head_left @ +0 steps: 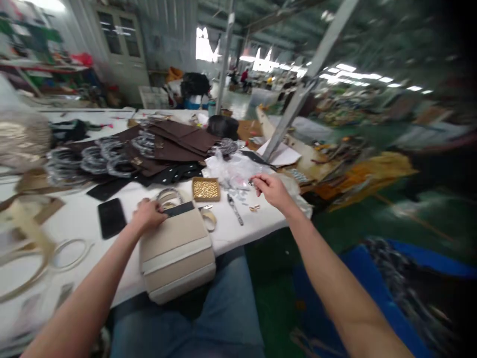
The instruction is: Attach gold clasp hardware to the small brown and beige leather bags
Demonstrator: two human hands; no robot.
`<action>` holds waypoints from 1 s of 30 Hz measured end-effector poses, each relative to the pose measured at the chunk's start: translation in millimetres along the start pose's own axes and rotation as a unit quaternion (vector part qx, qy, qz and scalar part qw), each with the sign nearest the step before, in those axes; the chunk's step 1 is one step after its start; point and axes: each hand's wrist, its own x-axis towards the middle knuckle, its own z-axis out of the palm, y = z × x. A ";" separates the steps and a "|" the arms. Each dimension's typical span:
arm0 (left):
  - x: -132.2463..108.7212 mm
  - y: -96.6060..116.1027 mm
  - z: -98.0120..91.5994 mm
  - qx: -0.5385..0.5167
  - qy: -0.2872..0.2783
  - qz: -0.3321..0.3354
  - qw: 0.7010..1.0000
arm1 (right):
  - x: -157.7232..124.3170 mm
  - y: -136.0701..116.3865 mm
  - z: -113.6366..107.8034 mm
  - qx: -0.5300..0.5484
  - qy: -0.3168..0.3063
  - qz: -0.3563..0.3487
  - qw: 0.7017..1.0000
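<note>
A boxy beige bag [177,238] with pale bands rests at the table's front edge, over my lap. My left hand [149,216] is closed on its upper left edge, the fingertips at a dark strip [179,209]. To the right, my right hand [272,191] is raised over the table with thumb and fingers pinched around a small, dark, shiny piece [251,182] too blurred to name. Below that hand lie a few small gold-coloured pieces [254,208] and a slim pen-like tool [235,210]. A small box of gold-coloured metal parts [205,190] stands behind the bag.
A black phone [112,219] lies left of the bag, near coiled pale strips [40,243]. Brown panels [175,141] and wrapped ring-shaped handles [99,156] are piled at the back. Clear plastic bags [231,169] lie behind my right hand. A metal post [290,114] rises at the right.
</note>
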 end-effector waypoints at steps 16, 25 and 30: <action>-3.4 -7.4 -1.7 -0.050 -0.020 0.017 0.998 | 22.2 -87.6 279.4 0.073 -0.349 -0.138 0.924; 0.2 -9.2 2.7 -0.081 -0.017 0.000 0.997 | 25.8 -81.2 290.4 0.069 -0.341 -0.146 0.926; 0.2 -10.3 3.7 -0.087 -0.016 -0.001 0.996 | 20.3 -78.6 296.0 0.008 -0.304 -0.185 0.934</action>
